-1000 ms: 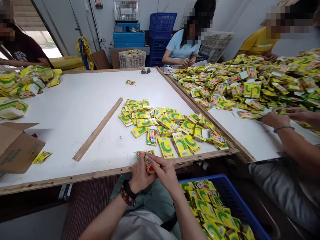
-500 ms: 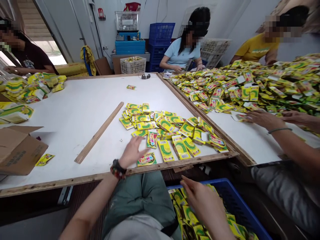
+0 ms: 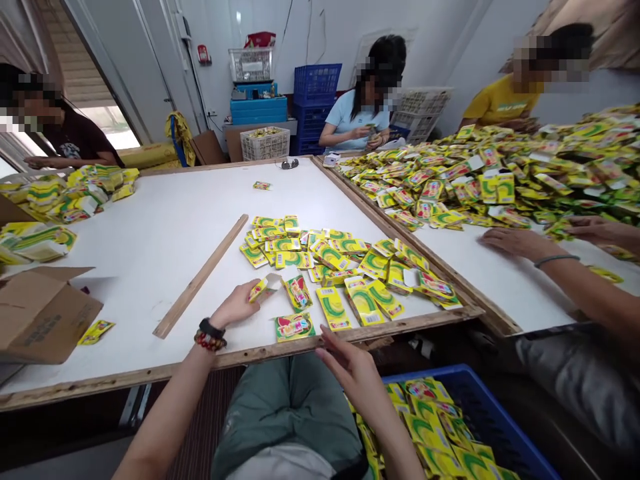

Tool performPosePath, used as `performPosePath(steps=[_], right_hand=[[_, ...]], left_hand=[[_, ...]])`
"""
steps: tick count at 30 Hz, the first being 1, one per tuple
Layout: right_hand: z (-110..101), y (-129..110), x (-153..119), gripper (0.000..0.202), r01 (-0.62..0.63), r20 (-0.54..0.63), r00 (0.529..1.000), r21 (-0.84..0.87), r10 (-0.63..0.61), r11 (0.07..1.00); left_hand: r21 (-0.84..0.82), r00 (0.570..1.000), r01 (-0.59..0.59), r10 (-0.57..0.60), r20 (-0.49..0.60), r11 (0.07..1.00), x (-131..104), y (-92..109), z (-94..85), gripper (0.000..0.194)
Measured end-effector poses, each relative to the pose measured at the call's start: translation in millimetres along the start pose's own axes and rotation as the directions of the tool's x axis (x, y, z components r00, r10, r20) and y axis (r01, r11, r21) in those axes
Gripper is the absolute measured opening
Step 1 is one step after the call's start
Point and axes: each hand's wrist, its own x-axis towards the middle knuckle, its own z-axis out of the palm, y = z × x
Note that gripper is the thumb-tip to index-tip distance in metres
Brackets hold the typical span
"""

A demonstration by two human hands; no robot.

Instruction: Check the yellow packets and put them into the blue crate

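Note:
My left hand (image 3: 236, 305) is closed on a small yellow carton (image 3: 258, 291), its white end flap standing open toward the right. Just to the right of it lie a carton with a colourful front (image 3: 299, 293) and another like it (image 3: 295, 327), close to the table's front edge. My right hand (image 3: 353, 370) is over the wooden rim, fingers apart and holding nothing. Nearest to its fingertips is a yellow-green carton (image 3: 333, 308). A loose heap of similar cartons (image 3: 330, 253) spreads behind. Below my right forearm stands a blue crate (image 3: 500, 407) filled with cartons.
A wooden strip (image 3: 203, 275) lies on the white table (image 3: 150, 227). At left sits a cardboard box (image 3: 45, 317) beside more packs. Beyond a wooden divider (image 3: 380, 213), a large carton pile (image 3: 450, 180) covers the right table, with a co-worker's hands (image 3: 520, 243) there. Other people sit around.
My left hand has closed on a carton and drawn it left. My right hand has risen from over the crate to the table edge. One colourful carton has turned and shifted slightly.

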Motion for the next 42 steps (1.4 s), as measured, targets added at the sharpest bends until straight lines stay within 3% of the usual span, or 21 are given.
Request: performPosePath(steps=[3,5,7,9,11,12,16,19,22,24,26,29,31,33,35,38,42], right_hand=[[18,-17,19,0.050,0.049,0.001,0.999,0.271,-0.051,0.961],[26,-31,28,0.039,0.069,0.049,0.995,0.311,-0.088,0.948],[30,-40,32,0.031,0.058,0.041,0.997,0.242,-0.071,0.968],[31,-44,33,0.031,0.025,-0.030,0.999,0.174,-0.020,0.984],[29,-44,31,0.032,-0.001,-0.056,0.998,0.183,0.012,0.983],[27,-43,30,0.033,-0.008,-0.041,0.999,0.213,0.017,0.977],[20,-40,31,0.039,-0.043,0.064,0.998,0.403,0.019,0.914],[20,-39,35,0.036,-0.115,0.134,0.990,0.546,0.050,0.830],[28,-36,38,0.034,-0.132,0.105,0.991,0.578,0.086,0.806],[35,-32,38,0.037,-0.122,0.043,0.992,0.521,0.117,0.845],[39,-28,34,0.039,-0.102,-0.001,0.994,0.417,0.113,0.903],[39,-26,27,0.036,0.083,-0.009,0.996,0.211,-0.083,0.974],[38,-28,23,0.032,0.238,-0.019,0.971,0.086,-0.237,0.968],[38,-31,23,0.028,0.300,-0.074,0.951,-0.004,-0.300,0.954],[38,-33,25,0.028,0.273,-0.131,0.952,-0.043,-0.276,0.961],[37,-31,30,0.030,0.170,-0.160,0.973,0.003,-0.167,0.986],[35,-29,32,0.027,0.164,-0.071,0.985,0.097,-0.157,0.982]], left_hand=[[-0.462,0.981,-0.010,0.098,0.167,0.887,-30,19,18.6,0.024],[-0.611,0.966,0.066,0.104,0.238,0.789,-41,33,40.0,0.027],[-0.646,0.995,0.061,0.005,0.100,0.761,-47,45,64.1,0.036],[-0.578,0.974,-0.013,-0.122,-0.193,0.816,-50,54,87.7,0.058],[-0.458,0.891,-0.061,-0.158,-0.425,0.887,-54,58,108.5,0.081],[-0.409,0.864,-0.069,-0.150,-0.480,0.910,-56,59,117.4,0.085],[-0.285,0.829,-0.135,-0.049,-0.557,0.949,-60,53,142.0,0.077],[-0.174,0.732,-0.254,0.072,-0.678,0.951,-60,42,150.1,0.073],[-0.076,0.645,-0.368,0.195,-0.739,0.927,-57,34,150.8,0.069],[-0.051,0.659,-0.368,0.221,-0.719,0.928,-56,32,148.6,0.064],[-0.064,0.708,-0.341,0.211,-0.674,0.938,-55,33,146.0,0.057],[-0.158,0.758,-0.348,0.178,-0.628,0.924,-53,39,143.8,0.054],[-0.212,0.766,-0.375,0.173,-0.619,0.902,-51,44,143.0,0.059],[-0.233,0.776,-0.386,0.178,-0.605,0.893,-49,47,142.0,0.070],[-0.244,0.813,-0.341,0.154,-0.561,0.908,-49,47,140.8,0.076],[-0.261,0.886,-0.212,0.073,-0.457,0.942,-49,45,139.3,0.070],[-0.271,0.887,-0.184,0.040,-0.460,0.945,-48,44,139.7,0.058]])
